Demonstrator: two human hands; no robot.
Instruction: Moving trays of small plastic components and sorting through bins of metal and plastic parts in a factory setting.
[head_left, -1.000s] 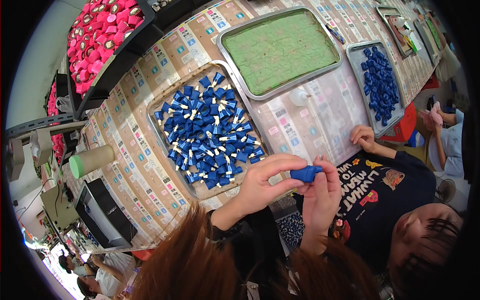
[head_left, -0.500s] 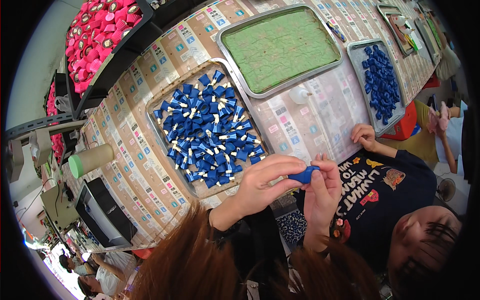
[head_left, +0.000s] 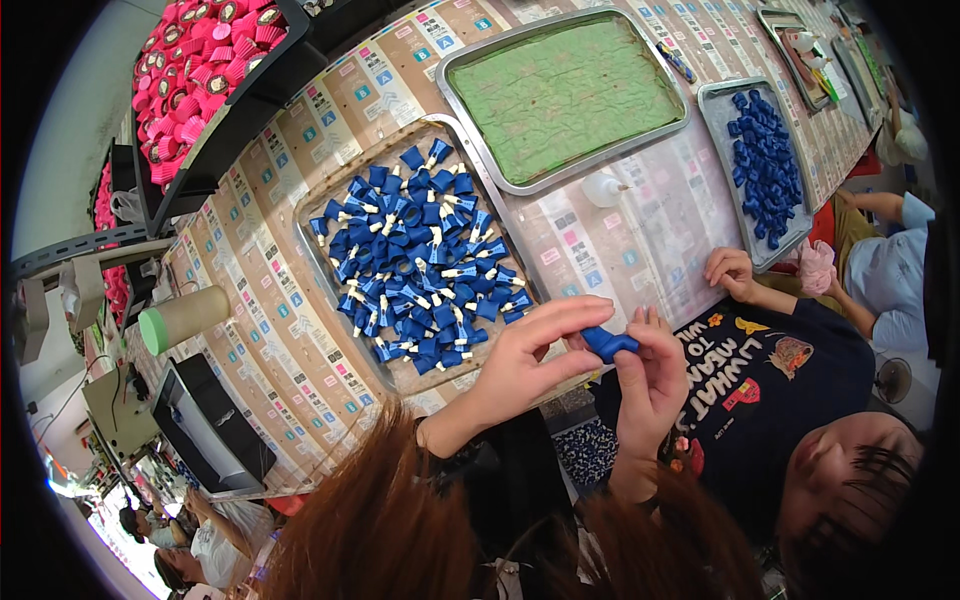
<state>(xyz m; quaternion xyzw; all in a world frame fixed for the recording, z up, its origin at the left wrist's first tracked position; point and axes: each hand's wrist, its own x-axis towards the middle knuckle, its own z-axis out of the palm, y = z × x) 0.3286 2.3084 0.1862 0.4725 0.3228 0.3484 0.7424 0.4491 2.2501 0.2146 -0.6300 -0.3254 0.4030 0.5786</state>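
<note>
Between my hands is a small blue rubbery plastic piece (head_left: 609,344) with a rounded, bent shape. My right hand (head_left: 655,385) pinches its right end between thumb and fingers. My left hand (head_left: 530,362) curves around its left end, thumb close below and index finger lifted a little above; the exact contact is partly hidden. Just beyond my left hand lies a metal tray (head_left: 317,270) heaped with blue pieces, many with cream-coloured tips sticking out.
A tray with a green sheet (head_left: 565,95) lies farther back. Next to it stand a white squeeze bottle (head_left: 603,190) and a tray of blue pieces (head_left: 768,165). A co-worker's hand (head_left: 730,270) rests at the right table edge. Pink pieces fill a black bin (head_left: 235,110) at upper left.
The blue piece has turned and tilted between my fingers. My left index finger has lifted away from it, widening the gap to the thumb.
</note>
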